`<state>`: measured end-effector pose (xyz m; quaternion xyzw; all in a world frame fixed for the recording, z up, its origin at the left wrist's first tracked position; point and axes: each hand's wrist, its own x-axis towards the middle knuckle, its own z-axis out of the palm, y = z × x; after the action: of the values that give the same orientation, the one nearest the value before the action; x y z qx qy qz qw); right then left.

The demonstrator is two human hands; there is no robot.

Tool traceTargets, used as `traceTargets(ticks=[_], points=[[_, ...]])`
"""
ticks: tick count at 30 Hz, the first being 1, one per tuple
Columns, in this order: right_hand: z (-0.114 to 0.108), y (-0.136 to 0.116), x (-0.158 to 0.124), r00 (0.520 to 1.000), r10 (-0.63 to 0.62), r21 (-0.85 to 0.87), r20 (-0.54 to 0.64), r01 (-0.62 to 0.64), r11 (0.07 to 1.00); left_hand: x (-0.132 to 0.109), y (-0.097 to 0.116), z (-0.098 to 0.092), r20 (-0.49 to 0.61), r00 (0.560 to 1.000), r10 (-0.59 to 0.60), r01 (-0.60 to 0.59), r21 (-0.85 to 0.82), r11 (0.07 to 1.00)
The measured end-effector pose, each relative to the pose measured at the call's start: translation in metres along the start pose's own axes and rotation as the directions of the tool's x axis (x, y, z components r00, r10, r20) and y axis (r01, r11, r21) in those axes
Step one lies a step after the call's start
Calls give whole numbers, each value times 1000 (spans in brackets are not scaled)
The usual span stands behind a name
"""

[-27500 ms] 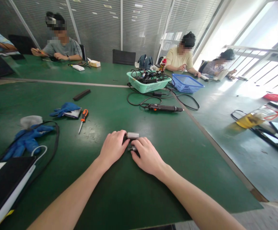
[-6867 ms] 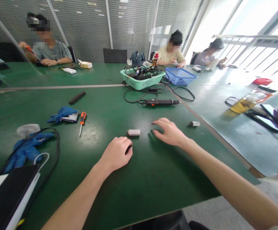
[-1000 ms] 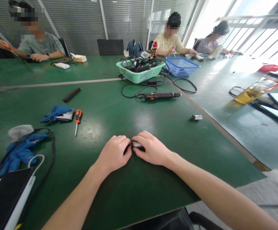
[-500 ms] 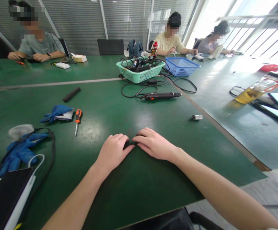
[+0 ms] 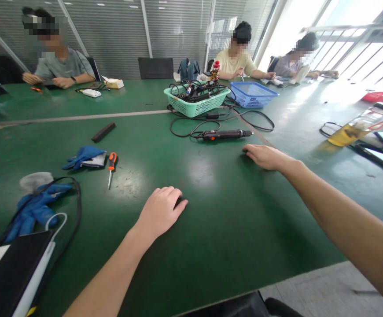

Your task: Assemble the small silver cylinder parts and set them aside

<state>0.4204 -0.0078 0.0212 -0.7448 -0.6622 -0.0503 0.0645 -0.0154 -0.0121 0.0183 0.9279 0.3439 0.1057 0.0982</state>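
My left hand rests on the green table near its front, fingers curled, thumb apart. A sliver of something dark shows between thumb and fingers; most of it is hidden by the hand. Farther out to the right is my right hand, low over the tabletop with its fingers together. At its fingertips a small dark piece pokes out, too small to name. Just beyond that hand lies a black electric screwdriver with its cord looped behind it. The small silver cylinder is hidden by my right hand.
Left lie an orange-handled screwdriver, a dark bar and blue gloves. A green basket of tools and a blue basket stand farther back. A bottle lies right. Several people sit around the table.
My right hand has parted from my left and reached forward and to the right, over where the silver cylinder lay. My left hand has stayed in place. The view has shifted slightly.
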Motion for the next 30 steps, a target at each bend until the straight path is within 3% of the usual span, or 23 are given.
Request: traceTargets(ticks=[3,6,11,15,21,24,27,30], points=[[3,33,-12,993,-83,80,86,76,994,0,-3,-1,1,1000,5,-5,1,1000],[13,48,-30,999,-51,120,13,49,992,0,-5,-1,4,1000,2,-2,8,1000],[25,27,-51,992,4,176,-128,19,984,0,-2,3,-9,1000,3,-3,7,1000],[23,-34,-55,984,-114,247,-138,146,958,-1,4,6,-21,1000,9,-9,16,1000],[27,-178,-65,940,-288,351,-181,335,874,-9,15,9,-32,999,7,-5,33,999],[28,-237,-69,915,-355,385,-192,403,830,-15,16,8,-50,999,-18,21,47,999],[27,-269,-71,910,-365,406,-199,415,814,-22,12,4,-75,996,-54,59,61,996],[24,-280,-70,910,-358,422,-208,414,807,-27,4,-1,-90,993,-69,75,67,995]])
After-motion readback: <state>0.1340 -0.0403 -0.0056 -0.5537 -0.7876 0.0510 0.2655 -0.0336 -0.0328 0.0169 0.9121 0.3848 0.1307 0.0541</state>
